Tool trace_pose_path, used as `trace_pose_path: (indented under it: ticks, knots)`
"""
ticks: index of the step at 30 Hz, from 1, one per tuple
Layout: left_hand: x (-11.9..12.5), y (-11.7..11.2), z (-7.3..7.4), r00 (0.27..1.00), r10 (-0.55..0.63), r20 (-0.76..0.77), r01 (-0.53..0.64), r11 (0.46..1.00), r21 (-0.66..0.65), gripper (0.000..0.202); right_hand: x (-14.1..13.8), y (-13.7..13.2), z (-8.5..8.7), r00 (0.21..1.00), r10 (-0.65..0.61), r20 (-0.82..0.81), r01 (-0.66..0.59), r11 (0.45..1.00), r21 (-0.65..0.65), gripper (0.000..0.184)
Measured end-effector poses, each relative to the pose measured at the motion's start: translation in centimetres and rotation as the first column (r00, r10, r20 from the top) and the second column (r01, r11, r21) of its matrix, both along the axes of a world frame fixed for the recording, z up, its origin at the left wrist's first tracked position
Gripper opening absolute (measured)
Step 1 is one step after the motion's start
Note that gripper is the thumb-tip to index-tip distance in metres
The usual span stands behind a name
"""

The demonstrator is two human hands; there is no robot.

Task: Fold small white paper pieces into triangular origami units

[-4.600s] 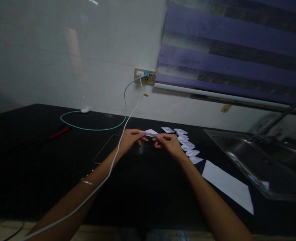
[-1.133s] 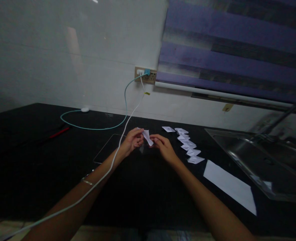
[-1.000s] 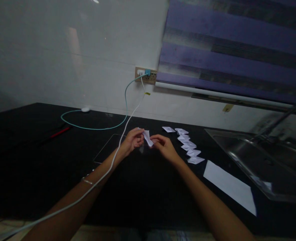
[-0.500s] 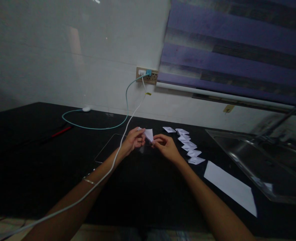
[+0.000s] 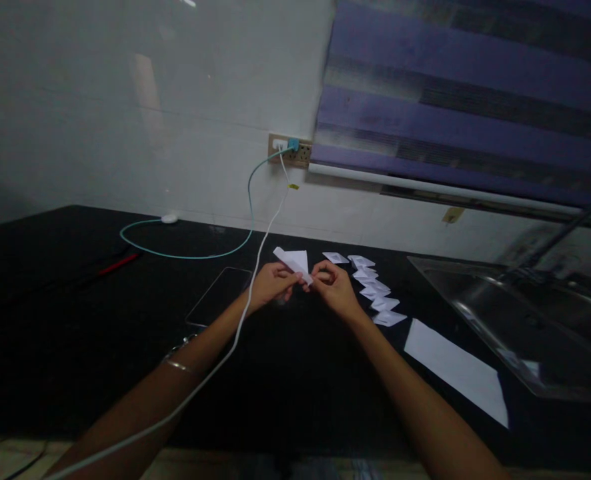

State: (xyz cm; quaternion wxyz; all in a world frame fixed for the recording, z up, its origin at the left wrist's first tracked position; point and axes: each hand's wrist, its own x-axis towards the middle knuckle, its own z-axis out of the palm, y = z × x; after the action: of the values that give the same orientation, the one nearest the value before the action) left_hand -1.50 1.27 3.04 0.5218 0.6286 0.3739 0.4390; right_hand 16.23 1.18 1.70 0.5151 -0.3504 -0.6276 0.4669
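A small piece of folded white paper (image 5: 295,260) is held up over the black counter, between both hands. My left hand (image 5: 274,283) pinches its lower edge, thumb on the near side. With fingertips closed, my right hand (image 5: 333,285) grips the lower right corner. The upper part of the paper stands free above the fingers, with a folded strip slanting along its left side. Several folded white paper pieces (image 5: 374,289) lie in a slanting row to the right of my right hand. A larger flat sheet of white paper (image 5: 458,370) rests nearer, beside the sink.
A metal sink (image 5: 480,313) with a faucet lies at right. A dark phone-like slab (image 5: 219,297) is beside my left forearm. A white cable (image 5: 240,327) crosses over that forearm from the wall socket (image 5: 303,153). A teal cable (image 5: 190,257) loops behind; a red object (image 5: 119,263) lies left.
My left hand has slid down and right along the paper, closer to my right hand. More of the paper's upper left part now shows. The camera view has shifted slightly.
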Motion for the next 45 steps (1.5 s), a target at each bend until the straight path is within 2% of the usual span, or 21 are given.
trace_pose_path:
  ticks: [2,4,7,9,13,19,26,33,38,41,45]
  knots:
    - [0.1,-0.1,0.3,0.997,0.07,-0.018,-0.069,0.997,0.045,0.03,0.0,0.1,0.0,0.999,-0.05,-0.01,0.05,0.999,0.007,0.024]
    - [0.1,-0.4,0.7,0.989,0.147,-0.022,-0.145,0.986,0.077,0.03,0.0,0.1,0.0,0.984,-0.18,-0.016,0.181,0.981,0.077,0.022]
    - [0.1,-0.6,1.1,0.969,0.247,-0.002,-0.245,0.963,0.112,0.032,0.0,-0.2,0.1,0.907,-0.42,0.021,0.396,0.869,0.296,0.018]
    - [0.1,-0.6,1.2,0.96,0.28,0.011,-0.279,0.951,0.137,0.034,-0.2,-0.5,0.1,0.875,-0.48,0.06,0.419,0.814,0.403,0.017]
    - [0.4,-0.8,0.9,0.969,0.245,-0.011,-0.24,0.957,0.165,0.036,-1.1,-1.0,-0.5,0.896,-0.431,0.106,0.353,0.837,0.419,0.017]
    - [0.6,-0.9,0.5,0.987,0.161,-0.016,-0.156,0.975,0.159,0.036,-1.4,-0.6,-1.0,0.913,-0.401,0.072,0.352,0.866,0.356,0.016]
    - [0.4,-0.8,0.6,0.992,0.123,-0.002,-0.122,0.987,0.1,0.031,-0.9,-0.1,-0.8,0.959,-0.282,0.018,0.278,0.952,0.125,0.019]
    - [0.6,-0.8,0.7,0.991,0.134,0.002,-0.133,0.988,0.075,0.028,-0.9,0.4,-1.2,0.989,-0.142,0.042,0.138,0.987,0.077,0.023]
    - [0.7,-0.4,0.2,0.977,0.207,0.049,-0.21,0.975,0.073,0.032,-1.1,0.4,-1.4,0.971,-0.228,0.075,0.218,0.968,0.126,0.024]
    - [0.9,0.0,-0.2,0.976,0.2,0.081,-0.205,0.976,0.067,0.04,-1.3,-0.1,-1.4,0.941,-0.313,0.125,0.286,0.938,0.193,0.022]
    - [1.5,0.6,-1.1,0.967,0.19,0.171,-0.192,0.981,-0.004,0.036,-1.6,-0.8,-1.3,0.901,-0.38,0.208,0.308,0.9,0.31,0.017]
